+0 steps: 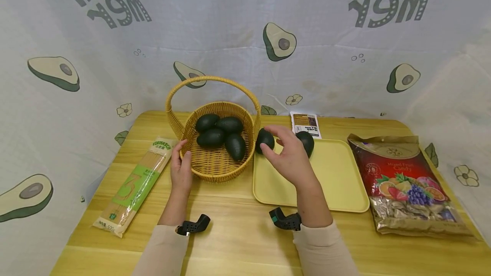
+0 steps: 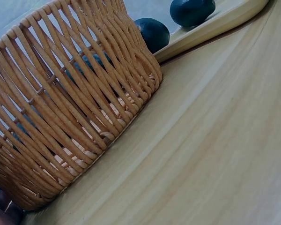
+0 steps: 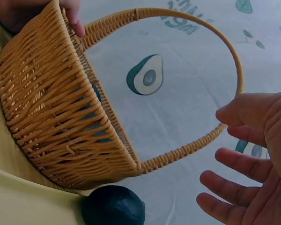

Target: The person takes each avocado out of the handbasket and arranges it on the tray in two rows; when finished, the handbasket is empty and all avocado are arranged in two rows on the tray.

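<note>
- The noodle packet [image 1: 134, 186] lies at the left of the bench [image 1: 234, 229], near the left hand [image 1: 180, 173], which grips the basket's left rim.
- The wicker basket [image 1: 220, 177] looks light and springy; its rim and handle seem the firm places to hold.
- Four dark avocados [image 1: 211, 138] rest inside; only the head view lets them be counted, while the left wrist view shows dark patches through the weave.
- The nearer loose avocado [image 1: 265, 137] lies at the tray's left end, just beside the basket. It should be firm, fairly weighty for its size, smooth enough to roll and easily bruised; fingers and thumb around its widest part should suit.
- The right hand [image 1: 292, 156] is spread and holds nothing. The head view overlaps its thumb with that avocado; the right wrist view shows them apart.
- The farther avocado [image 1: 305, 142] is partly hidden by this hand from above, but the left wrist view shows it on the yellow tray [image 1: 333, 178].
- The candy bag [image 1: 406, 182] lies beyond the tray, at the right.
</note>
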`<act>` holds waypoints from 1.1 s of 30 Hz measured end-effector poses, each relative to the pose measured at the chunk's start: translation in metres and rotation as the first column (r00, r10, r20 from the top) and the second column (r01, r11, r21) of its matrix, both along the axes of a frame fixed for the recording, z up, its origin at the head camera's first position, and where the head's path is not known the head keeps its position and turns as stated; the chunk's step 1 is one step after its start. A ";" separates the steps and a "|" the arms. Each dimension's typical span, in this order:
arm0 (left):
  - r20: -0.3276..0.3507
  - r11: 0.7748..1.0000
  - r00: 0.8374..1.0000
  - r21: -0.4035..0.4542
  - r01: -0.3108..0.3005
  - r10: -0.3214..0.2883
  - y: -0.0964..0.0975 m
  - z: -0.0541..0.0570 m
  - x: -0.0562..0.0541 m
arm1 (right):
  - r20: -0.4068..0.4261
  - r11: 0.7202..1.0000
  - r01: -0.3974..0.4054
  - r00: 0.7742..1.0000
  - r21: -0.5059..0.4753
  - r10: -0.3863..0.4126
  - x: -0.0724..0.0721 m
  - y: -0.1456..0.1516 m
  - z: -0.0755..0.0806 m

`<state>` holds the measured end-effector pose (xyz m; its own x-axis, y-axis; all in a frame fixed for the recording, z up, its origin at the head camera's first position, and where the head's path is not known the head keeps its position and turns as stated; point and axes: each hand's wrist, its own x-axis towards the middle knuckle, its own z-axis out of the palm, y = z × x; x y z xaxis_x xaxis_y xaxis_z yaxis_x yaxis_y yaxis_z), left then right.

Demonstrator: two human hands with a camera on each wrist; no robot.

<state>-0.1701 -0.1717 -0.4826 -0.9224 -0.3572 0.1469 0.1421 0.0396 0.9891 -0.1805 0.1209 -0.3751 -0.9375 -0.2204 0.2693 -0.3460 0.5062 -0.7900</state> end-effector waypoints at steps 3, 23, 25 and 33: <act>0.006 1.000 1.000 -0.001 0.001 -0.001 0.000 0.000 0.000 | 0.006 1.000 -0.013 1.000 0.021 0.013 0.001 -0.006 -0.001; -0.005 1.000 1.000 -0.002 -0.005 0.005 -0.001 0.001 0.001 | -0.034 0.977 -0.191 0.980 0.094 0.194 0.014 -0.067 -0.013; -0.003 1.000 1.000 0.000 -0.006 0.006 -0.001 0.001 0.001 | -0.029 0.977 -0.193 0.980 0.094 0.197 0.012 -0.072 -0.015; 0.004 0.999 1.000 -0.033 0.004 -0.004 -0.002 0.000 0.000 | 0.020 0.963 -0.227 0.974 0.143 0.227 -0.015 -0.098 -0.019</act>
<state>-0.1696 -0.1734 -0.4828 -0.9245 -0.3484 0.1547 0.1381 0.0721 0.9878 -0.1954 0.0229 -0.3943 -0.8591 -0.4638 0.2164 -0.4625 0.5225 -0.7163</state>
